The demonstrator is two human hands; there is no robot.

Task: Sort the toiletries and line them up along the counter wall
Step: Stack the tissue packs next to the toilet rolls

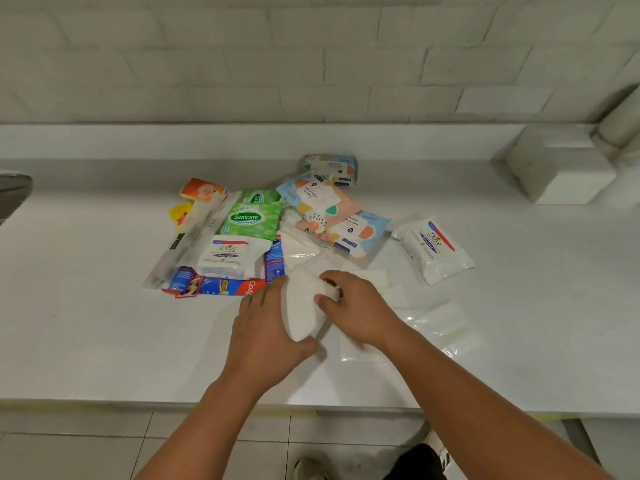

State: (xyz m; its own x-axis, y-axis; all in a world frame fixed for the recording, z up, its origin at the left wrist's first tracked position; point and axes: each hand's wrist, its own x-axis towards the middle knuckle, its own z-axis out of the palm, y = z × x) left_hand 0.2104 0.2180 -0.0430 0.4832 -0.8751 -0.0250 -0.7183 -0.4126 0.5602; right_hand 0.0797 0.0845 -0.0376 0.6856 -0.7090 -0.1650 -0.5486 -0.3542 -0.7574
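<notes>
Cups a white packet (306,306) in the left hand (270,327), fingers curled round it; pinches its far end with the right hand (356,313), low over the desk (86,323). At 11 o'clock, heaped: toothpaste box (221,285), green wipes pack (251,220). At 2 o'clock, apart: Dove packet (434,249).

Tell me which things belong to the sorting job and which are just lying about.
Job: white soft pack in front; green Sanicare wipes pack; two white Dove packs; pastel patterned wipes packs; red-and-blue Colgate sachets; orange pack.
Lying about: white rectangular block by the wall; grey object at the left edge.
</notes>
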